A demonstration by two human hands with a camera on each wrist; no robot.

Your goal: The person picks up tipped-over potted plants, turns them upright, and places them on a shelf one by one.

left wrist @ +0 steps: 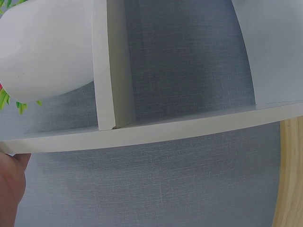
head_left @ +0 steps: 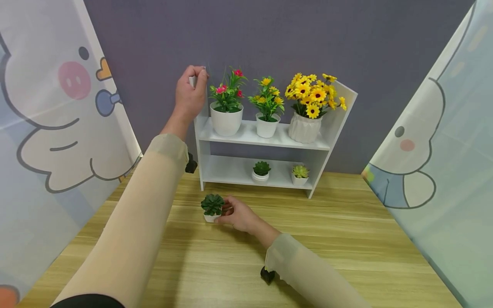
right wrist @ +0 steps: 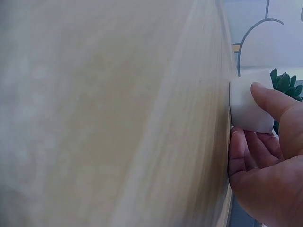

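My left hand (head_left: 190, 94) grips the upper end of the left side panel of a white two-tier shelf (head_left: 265, 143). In the left wrist view only part of that hand (left wrist: 8, 182) shows, against the panel's edge (left wrist: 156, 135). On the wooden table in front of the shelf, my right hand (head_left: 242, 215) holds a small dark green potted succulent (head_left: 212, 205) by its white pot. The right wrist view shows the thumb lying on the side of the square pot (right wrist: 248, 101), other fingers curled beneath it, and the pot's base at the tabletop.
The upper tier holds a pink-flowered pot (head_left: 227, 119), a small yellow-flowered pot (head_left: 267, 127) and a ribbed pot of yellow daisies (head_left: 304, 128). Below stand a green succulent (head_left: 261, 169) and a pale green one (head_left: 300, 172). Cartoon-printed panels (head_left: 69, 128) flank the table (head_left: 346, 231).
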